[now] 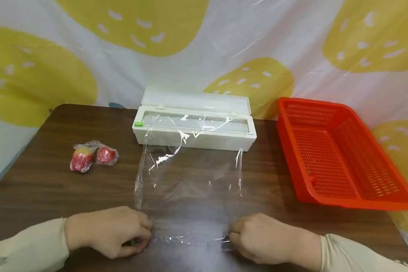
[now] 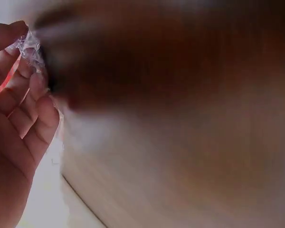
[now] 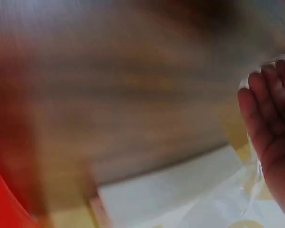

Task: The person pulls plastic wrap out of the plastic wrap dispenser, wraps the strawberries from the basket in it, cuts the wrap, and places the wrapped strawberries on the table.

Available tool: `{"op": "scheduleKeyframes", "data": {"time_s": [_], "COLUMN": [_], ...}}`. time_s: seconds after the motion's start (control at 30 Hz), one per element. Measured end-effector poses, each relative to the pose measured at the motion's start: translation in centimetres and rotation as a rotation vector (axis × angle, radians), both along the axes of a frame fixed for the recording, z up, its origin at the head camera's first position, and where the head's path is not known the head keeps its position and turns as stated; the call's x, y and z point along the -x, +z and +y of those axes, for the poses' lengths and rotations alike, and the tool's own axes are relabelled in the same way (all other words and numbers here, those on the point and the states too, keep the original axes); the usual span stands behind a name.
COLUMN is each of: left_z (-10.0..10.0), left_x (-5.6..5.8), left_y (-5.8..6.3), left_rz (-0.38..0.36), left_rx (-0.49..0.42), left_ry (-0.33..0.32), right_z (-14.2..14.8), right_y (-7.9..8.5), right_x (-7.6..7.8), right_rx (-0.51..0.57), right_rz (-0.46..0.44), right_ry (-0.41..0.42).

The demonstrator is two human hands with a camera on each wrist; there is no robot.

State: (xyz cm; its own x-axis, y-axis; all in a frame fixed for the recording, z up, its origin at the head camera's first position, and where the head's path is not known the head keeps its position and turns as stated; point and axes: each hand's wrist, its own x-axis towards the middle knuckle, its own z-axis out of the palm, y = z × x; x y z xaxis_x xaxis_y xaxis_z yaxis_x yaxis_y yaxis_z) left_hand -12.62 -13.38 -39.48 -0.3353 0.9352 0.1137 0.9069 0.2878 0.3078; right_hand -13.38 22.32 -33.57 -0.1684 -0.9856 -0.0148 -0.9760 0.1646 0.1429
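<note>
A clear sheet of plastic wrap [image 1: 190, 189] stretches from a white wrap dispenser [image 1: 193, 138] toward the front of the table. My left hand [image 1: 117, 230] pinches the near left corner of the sheet; in the left wrist view, crumpled plastic wrap [image 2: 31, 47] shows between its thumb and fingers. At the near right corner my right hand [image 1: 266, 238] grips the sheet with curled fingers. In the right wrist view, the right hand [image 3: 275, 118] has film along its fingertips. The dispenser's lid [image 1: 197, 102] stands raised, and a green slider [image 1: 138, 124] sits at its left end.
Two wrapped fruits, one red and yellow [image 1: 81, 159] and one red [image 1: 106, 155], lie on the brown table [image 1: 54, 192] at left. A red plastic basket [image 1: 292, 158] stands at right. A patterned cloth [image 1: 176, 71] hangs behind the table.
</note>
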Motion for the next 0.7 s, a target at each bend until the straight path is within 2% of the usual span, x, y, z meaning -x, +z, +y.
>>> {"op": "scheduleKeyframes", "data": {"time_s": [0.07, 0.13, 0.27, 0.37, 0.43, 0.5, 0.57, 0.67, 0.7], "left_z": [0.3, 0.7, 1.5, 1.8, 2.0, 2.0, 2.2, 2.5, 2.6], "left_x": [-0.9, -1.5, -2.4, -2.8, -3.0, -3.0, -3.1, -3.2, -3.2], "left_y": [-0.3, -0.3, -0.2, -0.2, -0.1, 0.1, 0.4, 0.9, 1.2], "left_rz": [0.028, 0.033, 0.082, 0.12, 0.136, 0.145, 0.145, 0.151, 0.143], "left_rx": [-0.011, -0.022, -0.007, 0.013, 0.025, 0.023, 0.002, -0.047, -0.067], "left_ry": [-0.02, -0.058, -0.127, -0.162, -0.177, -0.19, -0.201, -0.22, -0.225], "right_z": [0.6, 1.0, 1.1, 0.9, 0.8, 0.8, 1.0, 1.2, 1.3], "right_y": [-1.4, -1.8, -1.6, -1.2, -0.9, -0.5, -0.2, -0.3, -0.5], "right_x": [-0.3, -0.5, -1.3, -2.2, -2.7, -3.2, -3.6, -4.2, -4.3], "right_rx": [-0.012, -0.046, -0.131, -0.19, -0.204, -0.221, -0.221, -0.224, -0.219], "right_rz": [-0.065, -0.155, -0.262, -0.268, -0.291, -0.358, -0.472, -0.413, -0.359], "right_ry": [0.014, 0.023, 0.062, 0.089, 0.073, -0.012, -0.12, -0.169, -0.147]}}
